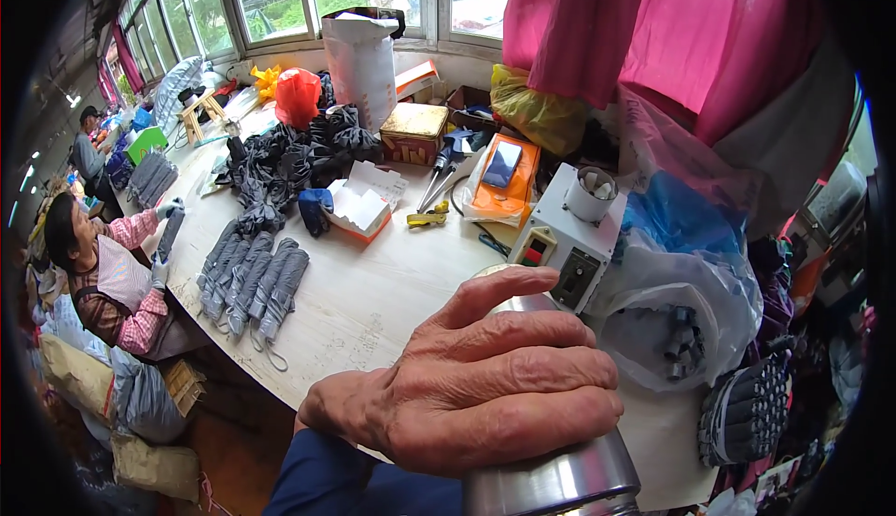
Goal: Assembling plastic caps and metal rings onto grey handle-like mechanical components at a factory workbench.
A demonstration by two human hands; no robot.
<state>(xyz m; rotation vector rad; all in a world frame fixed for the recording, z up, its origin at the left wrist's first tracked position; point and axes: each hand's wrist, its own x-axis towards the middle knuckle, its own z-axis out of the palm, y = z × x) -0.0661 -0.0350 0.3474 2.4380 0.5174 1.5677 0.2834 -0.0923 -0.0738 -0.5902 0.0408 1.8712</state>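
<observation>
My left hand [495, 381] reaches in from the lower left in a blue sleeve. Its fingers wrap over a shiny steel flask [560, 481] close in front of me; the thumb is hidden. The flask leans, its upper end partly behind the fingers and its lower end cut off by the picture's edge. My right hand is out of view. Just beyond the fingers stands a pale grey machine [569, 227] with a dial and a cup-like top. Right of the flask, a clear plastic bag [621, 334] holds small dark parts [681, 343].
On the table lie folded grey umbrellas [252, 278], dark bunched fabric [271, 166], an open white box [364, 203], a yellow-handled tool [427, 220] and a phone [502, 165] on an orange packet. A dark bundle [744, 411] sits right. A gloved co-worker [117, 278] handles a dark folded piece, left.
</observation>
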